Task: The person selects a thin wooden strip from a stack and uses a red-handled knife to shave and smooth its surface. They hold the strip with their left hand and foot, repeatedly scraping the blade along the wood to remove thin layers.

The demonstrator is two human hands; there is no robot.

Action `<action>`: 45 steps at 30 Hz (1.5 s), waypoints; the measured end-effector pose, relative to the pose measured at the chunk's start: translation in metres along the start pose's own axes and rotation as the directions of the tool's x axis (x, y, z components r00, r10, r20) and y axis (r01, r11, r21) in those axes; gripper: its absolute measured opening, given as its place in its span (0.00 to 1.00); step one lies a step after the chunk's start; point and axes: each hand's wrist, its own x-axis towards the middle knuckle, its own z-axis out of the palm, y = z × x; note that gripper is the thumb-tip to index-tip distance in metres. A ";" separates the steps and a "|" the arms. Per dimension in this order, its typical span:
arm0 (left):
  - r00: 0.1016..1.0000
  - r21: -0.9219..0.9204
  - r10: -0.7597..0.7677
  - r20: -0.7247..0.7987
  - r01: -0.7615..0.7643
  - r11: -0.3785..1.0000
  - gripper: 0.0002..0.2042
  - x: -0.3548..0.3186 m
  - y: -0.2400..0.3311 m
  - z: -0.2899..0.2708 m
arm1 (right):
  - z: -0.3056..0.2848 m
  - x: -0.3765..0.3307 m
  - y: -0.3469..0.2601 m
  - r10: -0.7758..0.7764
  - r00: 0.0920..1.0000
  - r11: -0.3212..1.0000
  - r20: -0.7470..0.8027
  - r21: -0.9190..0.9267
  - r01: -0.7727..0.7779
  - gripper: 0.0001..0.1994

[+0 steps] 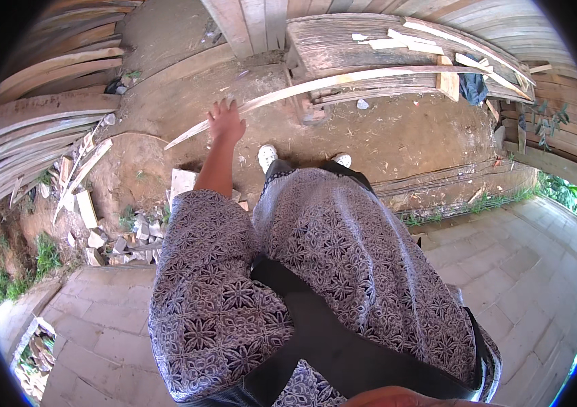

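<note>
Head camera view, looking down over a patterned dress [343, 258] onto a dirt yard: on the far left, curved wooden planks [44, 115] are lying stacked along the rim, with loose offcuts and pale broken blocks [126, 237] scattered on the ground just below them. Moving right, the person's left hand [225, 122] is reaching out and down on a bare forearm, its fingers [219, 107] spreading wide open and gripping nothing. The fingertips are sitting just beside, possibly touching, a long thin wooden strip [315, 83]; the picture is too distorted here to settle which. That strip is running from the dirt near the hand up and rightward, resting across the front of a low wooden bench [370, 47] piled with more planks and pale scraps. Below the hand, two white shoes [267, 156] are showing on the dirt past the hem of the dress. At the bottom edge, a rounded patch that may be the right hand [397, 397] is only just showing, so whether it is open or closed cannot be told. Further right, a dark cloth [473, 87] is hanging off the bench, and grey paving slabs [526, 264] are filling the lower right corner.
</note>
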 end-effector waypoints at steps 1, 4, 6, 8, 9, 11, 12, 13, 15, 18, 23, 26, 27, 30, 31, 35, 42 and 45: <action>1.000 0.005 0.024 -0.007 -0.024 1.000 0.35 -0.001 -0.001 -0.002 | 0.015 0.002 -0.001 -0.024 1.000 0.999 0.008 -0.026 0.024 0.17; 0.997 0.038 0.034 -0.070 -0.032 0.999 0.34 -0.001 -0.017 -0.010 | 0.058 0.000 -0.033 -0.086 0.996 0.993 0.023 -0.084 0.088 0.17; 0.999 0.057 -0.029 -0.033 0.030 0.998 0.30 -0.017 -0.046 -0.005 | 0.074 -0.032 -0.102 -0.054 0.997 0.989 0.048 -0.133 0.060 0.17; 0.995 0.059 -0.070 0.066 0.066 0.996 0.26 -0.017 -0.071 -0.006 | 0.082 -0.076 -0.166 -0.034 0.999 0.981 0.037 -0.190 0.040 0.16; 0.997 0.028 -0.022 0.074 0.020 0.999 0.24 -0.009 -0.076 -0.006 | 0.082 -0.089 -0.174 -0.042 0.999 0.972 0.012 -0.232 0.044 0.17; 0.994 -0.035 0.058 0.093 -0.055 0.998 0.21 0.000 -0.090 -0.004 | 0.082 -0.108 -0.181 -0.062 0.998 0.943 -0.021 -0.328 0.051 0.17; 0.995 -0.062 0.088 0.057 -0.084 0.995 0.20 0.003 -0.096 -0.002 | 0.085 -0.111 -0.172 -0.068 0.996 0.962 -0.057 -0.269 0.050 0.17; 0.992 -0.093 0.122 0.024 -0.119 0.988 0.18 0.006 -0.097 -0.001 | 0.082 -0.123 -0.172 -0.071 0.995 0.953 -0.069 -0.298 0.047 0.17; 0.987 -0.108 0.147 -0.071 -0.154 0.982 0.17 0.004 -0.105 -0.005 | 0.075 -0.146 -0.180 -0.086 0.994 0.928 -0.071 -0.368 0.055 0.16; 0.965 -0.109 0.162 -0.204 -0.187 0.976 0.17 0.008 -0.110 0.003 | 0.081 -0.173 -0.200 -0.240 0.968 0.910 -0.073 -0.364 0.198 0.15; 0.950 -0.128 0.156 -0.271 -0.197 0.972 0.18 0.024 -0.114 0.013 | 0.103 -0.192 -0.215 -0.298 0.928 0.909 -0.225 -0.363 0.204 0.12; 0.936 -0.078 0.218 -0.276 -0.248 0.966 0.18 0.026 -0.118 0.011 | 0.113 -0.215 -0.217 -0.154 0.889 0.985 -0.431 -0.137 0.105 0.12; 0.937 -0.065 0.233 -0.262 -0.258 0.964 0.18 0.030 -0.122 0.016 | 0.117 -0.219 -0.208 -0.104 0.860 0.994 -0.499 -0.024 0.106 0.12; 0.928 -0.065 0.267 -0.259 -0.292 0.954 0.18 0.041 -0.126 0.025 | 0.116 -0.250 -0.240 0.082 0.794 0.932 -0.602 0.329 0.153 0.13; 0.924 -0.093 0.269 -0.273 -0.304 0.948 0.18 0.038 -0.128 0.025 | 0.114 -0.265 -0.257 0.176 0.804 0.868 -0.568 0.475 0.146 0.13; 0.913 -0.092 0.296 -0.281 -0.332 0.939 0.19 0.045 -0.130 0.016 | 0.080 -0.293 -0.282 0.173 0.572 0.859 -0.802 0.407 0.311 0.17; 0.941 -0.095 0.303 -0.153 -0.319 0.943 0.18 0.043 -0.134 0.006 | 0.013 -0.343 -0.332 -0.051 0.143 0.732 -0.988 0.060 0.678 0.11; 0.930 -0.093 0.337 -0.148 -0.353 0.931 0.18 0.052 -0.134 0.010 | 0.000 -0.358 -0.349 -0.138 0.091 0.623 -0.986 -0.016 0.782 0.11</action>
